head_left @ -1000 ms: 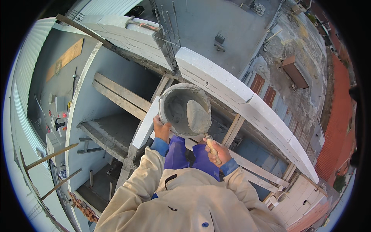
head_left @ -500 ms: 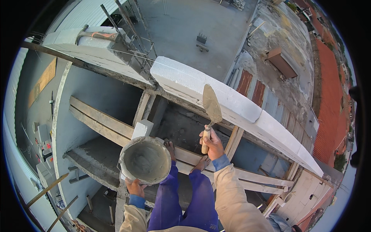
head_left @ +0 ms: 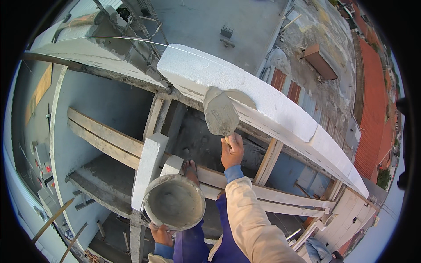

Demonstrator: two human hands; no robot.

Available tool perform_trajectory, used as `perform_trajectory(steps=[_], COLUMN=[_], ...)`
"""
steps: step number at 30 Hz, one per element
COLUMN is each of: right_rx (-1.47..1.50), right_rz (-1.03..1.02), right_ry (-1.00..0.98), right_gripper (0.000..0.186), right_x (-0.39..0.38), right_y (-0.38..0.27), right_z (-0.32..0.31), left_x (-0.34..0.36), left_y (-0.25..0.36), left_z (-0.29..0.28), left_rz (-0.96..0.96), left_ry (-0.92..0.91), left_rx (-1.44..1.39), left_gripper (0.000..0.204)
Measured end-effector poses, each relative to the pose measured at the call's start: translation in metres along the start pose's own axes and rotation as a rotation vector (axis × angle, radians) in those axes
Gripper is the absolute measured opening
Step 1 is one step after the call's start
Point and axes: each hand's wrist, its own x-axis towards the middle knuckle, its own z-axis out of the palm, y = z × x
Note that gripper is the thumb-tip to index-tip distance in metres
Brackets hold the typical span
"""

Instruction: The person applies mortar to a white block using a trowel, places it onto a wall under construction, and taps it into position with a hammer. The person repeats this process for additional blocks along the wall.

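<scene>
My right hand [head_left: 232,151] grips the handle of a mortar-smeared trowel [head_left: 221,111]. Its blade is at the near edge of a curving white block wall [head_left: 280,109]; a grey patch [head_left: 242,99] shows just beside the blade, mortar or shadow, I cannot tell. Low in the view, my left hand [head_left: 161,234] holds a round bucket [head_left: 173,201] of grey mortar by its near rim. A white block [head_left: 149,162] stands at the bucket's left, with a smaller one [head_left: 172,165] behind the bucket. My bare foot [head_left: 190,171] rests among the planks.
Wooden planks [head_left: 105,136] span drops to dark floors below. Rebar [head_left: 149,35] rises near the wall's left end, with a taut string along it. A saw [head_left: 74,22] lies on the left wall section. Rusty sheets [head_left: 294,92] and red roofs [head_left: 368,131] lie beyond.
My right hand has raised the trowel from the bucket to the wall. My left hand has moved the bucket down the view. The view has shifted, so the wall appears higher and further left.
</scene>
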Motion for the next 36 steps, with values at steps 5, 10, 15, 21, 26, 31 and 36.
perform_trajectory(steps=[5,10,15,21,26,31,36], right_rx=[-0.038,-0.185,-0.127,-0.212,-0.273,-0.228,-0.589], right_rz=[-0.105,-0.176,-0.307,-0.183,-0.177,-0.006,-0.098], right_ry=[0.039,0.074,0.009,0.014,-0.248,-0.855,-1.188], right_gripper=[0.032,0.039,0.039,0.039,0.04,0.04,0.047], right_x=[0.023,0.043,0.023,0.067,0.017,-0.039,-0.062], right_y=[-0.016,-0.004,-0.021,-0.035,-0.064,-0.102,-0.119], right_z=[0.022,0.066,0.062,0.111,0.058,-0.075,-0.089], left_x=[0.001,0.002,0.0,0.006,0.018,0.056,0.073], left_y=[-0.002,0.008,0.023,0.04,0.057,0.067,0.076], left_z=[0.013,0.037,0.056,0.07,0.093,0.11,0.134], left_rz=[0.048,0.097,0.118,0.21,0.216,0.433,0.723], left_ry=[-0.021,-0.053,-0.008,-0.044,0.014,0.005,-0.011], left_rx=[-0.033,-0.064,-0.035,-0.086,-0.029,0.193,0.354], left_gripper=[0.06,0.061,0.063,0.06,0.057,0.049,0.047])
